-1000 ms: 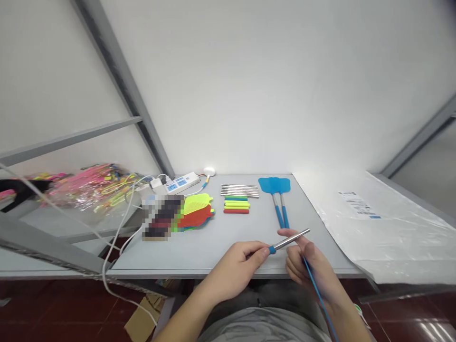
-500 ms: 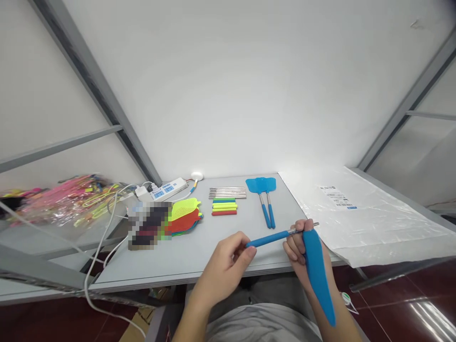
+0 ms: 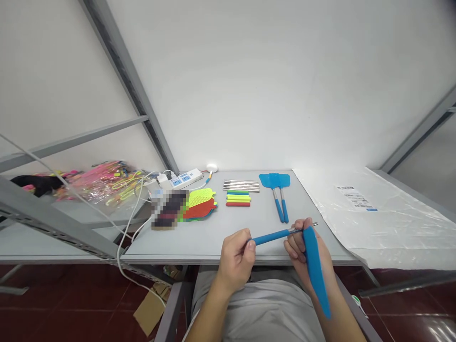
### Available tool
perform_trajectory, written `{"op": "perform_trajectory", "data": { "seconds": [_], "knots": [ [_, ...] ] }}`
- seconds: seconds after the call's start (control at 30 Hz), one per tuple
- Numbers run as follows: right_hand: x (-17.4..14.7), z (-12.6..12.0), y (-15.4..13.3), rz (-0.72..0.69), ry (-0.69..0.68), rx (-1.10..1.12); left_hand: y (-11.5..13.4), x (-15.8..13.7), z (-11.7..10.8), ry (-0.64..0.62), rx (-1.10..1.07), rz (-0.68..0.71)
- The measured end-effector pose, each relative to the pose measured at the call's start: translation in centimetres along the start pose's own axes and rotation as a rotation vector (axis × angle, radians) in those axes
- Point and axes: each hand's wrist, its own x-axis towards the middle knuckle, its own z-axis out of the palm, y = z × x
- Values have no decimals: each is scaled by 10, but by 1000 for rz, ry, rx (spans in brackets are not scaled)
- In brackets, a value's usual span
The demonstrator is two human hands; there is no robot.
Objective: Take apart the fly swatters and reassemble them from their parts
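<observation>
Above the front edge of the table (image 3: 199, 244), the left hand (image 3: 235, 260) grips the blue handle sleeve (image 3: 272, 237) and the right hand (image 3: 298, 248) holds its metal rod (image 3: 315, 224) beside the blue flyswatter head (image 3: 315, 266), apparently for joining, which calls for aligning both.

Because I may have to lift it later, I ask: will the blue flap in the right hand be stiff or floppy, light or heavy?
Probably flexible but not limp: the blue flap looks thin, yet it extends from the right hand without folding. It is likely light for its size, since it seems to be a thin sheet.
</observation>
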Motion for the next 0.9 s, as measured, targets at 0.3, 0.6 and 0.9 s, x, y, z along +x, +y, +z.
{"op": "perform_trajectory", "data": {
  "seconds": [0.3,0.6,0.9],
  "knots": [
    [3,-7,8,18,1,15,-4,1,-11,-200,-152,-198],
    [4,-15,28,-18,100,-239,-25,43,-3,64,-970,-501],
    [15,0,50,-90,2,-286,-30,53,-1,148,-1097,-554]
  ]
}}
